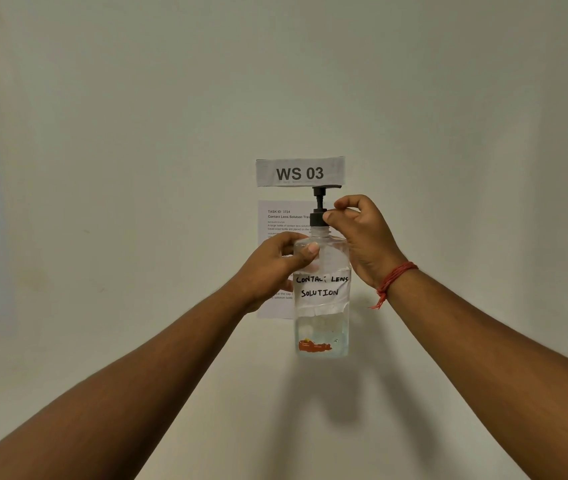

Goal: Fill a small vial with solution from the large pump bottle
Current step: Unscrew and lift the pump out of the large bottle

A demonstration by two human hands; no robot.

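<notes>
The clear pump bottle [322,296] stands upright at centre, long axis from six to twelve o'clock, black pump nozzle toward three, its body gripped by the left hand [275,268] from nine while the right hand [362,237] pinches the black collar.

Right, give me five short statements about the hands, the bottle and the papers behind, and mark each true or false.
1. The left hand grips the upper body of the clear pump bottle. True.
2. The right hand presses down on the top of the pump head. False: it pinches the black collar at the neck.
3. The bottle's handwritten label reads "contact lens solution". True.
4. The bottle is full to the neck. False: liquid shows only near the bottom.
5. The sign behind the bottle reads "WS 07". False: it reads "WS 03".
</notes>
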